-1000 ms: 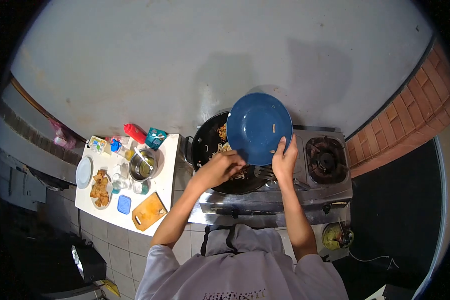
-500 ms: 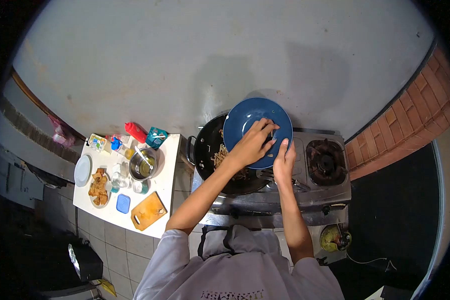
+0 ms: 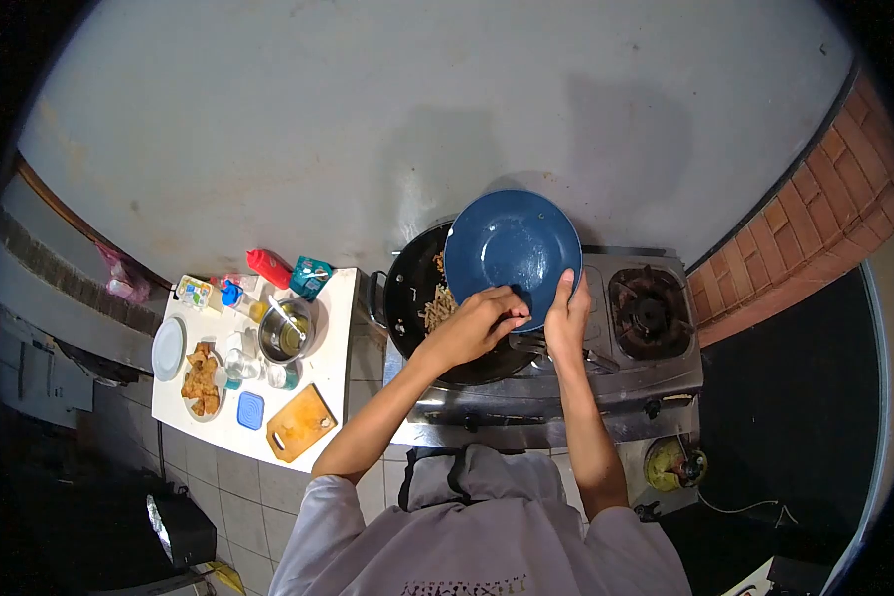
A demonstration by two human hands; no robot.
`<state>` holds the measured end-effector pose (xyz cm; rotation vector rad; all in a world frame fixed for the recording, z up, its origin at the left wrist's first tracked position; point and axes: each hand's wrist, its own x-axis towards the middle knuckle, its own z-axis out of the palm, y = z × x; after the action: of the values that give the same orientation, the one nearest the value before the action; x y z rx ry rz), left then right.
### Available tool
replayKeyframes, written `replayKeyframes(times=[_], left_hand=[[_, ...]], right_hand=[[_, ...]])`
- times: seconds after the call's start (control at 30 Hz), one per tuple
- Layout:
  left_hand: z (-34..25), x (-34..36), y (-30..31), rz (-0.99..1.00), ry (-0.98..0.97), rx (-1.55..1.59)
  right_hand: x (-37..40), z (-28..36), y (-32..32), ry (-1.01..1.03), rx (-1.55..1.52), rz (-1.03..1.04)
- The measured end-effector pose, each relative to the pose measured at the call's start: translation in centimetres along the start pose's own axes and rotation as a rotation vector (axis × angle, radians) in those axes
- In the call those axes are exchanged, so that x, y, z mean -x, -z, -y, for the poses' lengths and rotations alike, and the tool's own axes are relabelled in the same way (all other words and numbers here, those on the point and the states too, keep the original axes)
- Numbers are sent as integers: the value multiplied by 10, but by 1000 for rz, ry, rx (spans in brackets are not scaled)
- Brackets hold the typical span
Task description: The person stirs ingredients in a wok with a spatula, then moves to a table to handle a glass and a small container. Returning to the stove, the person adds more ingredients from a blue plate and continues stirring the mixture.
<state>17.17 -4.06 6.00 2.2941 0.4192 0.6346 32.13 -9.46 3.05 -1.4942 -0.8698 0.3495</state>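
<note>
My left hand [image 3: 480, 326] has just drawn back from the right side of the blue bowl [image 3: 507, 243] to its lower rim, at the centre of the frame. Half a second ago its fingers were spread inside; now they are curled in, partly closed, with the tips bunched over the rim. I cannot tell whether they pinch anything. The pale scraps that showed on the bowl's right side are gone from there, so I judge its inside to be nearly bare, with a wet sheen and a few specks left

My right hand [image 3: 566, 320] has not let go: it is closed on the lower right rim, thumb over the edge. The bowl is tilted above the right part of the black wok [image 3: 403, 318], just right of the frame's centre, and it sits about where it did earlier. Pale food strips [image 3: 437, 307] show in the wok, left of the bowl

The slotted spatula [image 3: 599, 360] still lies by the wok's lower right edge, on the gas stove [image 3: 606, 422]. At the left of the frame, the plate of fried pieces [image 3: 202, 382] and the wooden cutting board [image 3: 301, 422] remain on the white surface [image 3: 333, 372]
</note>
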Motion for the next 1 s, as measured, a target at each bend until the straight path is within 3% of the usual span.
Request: replayKeyframes(times=[0.2,0.3,0.33,0.43,0.53,0.6,0.67,0.77,0.83,0.97,1.0], left_hand=[[1,18,13,14,-29,-102],[17,35,24,-57,73,-93],[17,39,32,36,201,-73],[32,52,38,55,224,-220],[51,60,34,42,217,-309],[55,58,32,-43,215,-387],[45,51,36,-82,227,-373],[38,45,45,-174,271,-311],[31,42,52,-263,309,-300],[28,39,65,-352,345,-246],[26,38,66,-348,342,-244]], right_hand=[[-1,-3,11,-41,1,-30],[-7,-15,29,-23,13,-81],[-12,-24,36,-30,21,-123],[-21,-39,64,-74,114,-247],[-29,-60,100,-117,2,-336],[-32,-66,130,-44,67,-338],[-40,-100,159,18,232,-464],[-41,-119,194,-85,183,-486],[-37,-98,206,-360,65,-566],[-40,-148,235,-397,159,-588],[-40,-167,237,-349,324,-616]])
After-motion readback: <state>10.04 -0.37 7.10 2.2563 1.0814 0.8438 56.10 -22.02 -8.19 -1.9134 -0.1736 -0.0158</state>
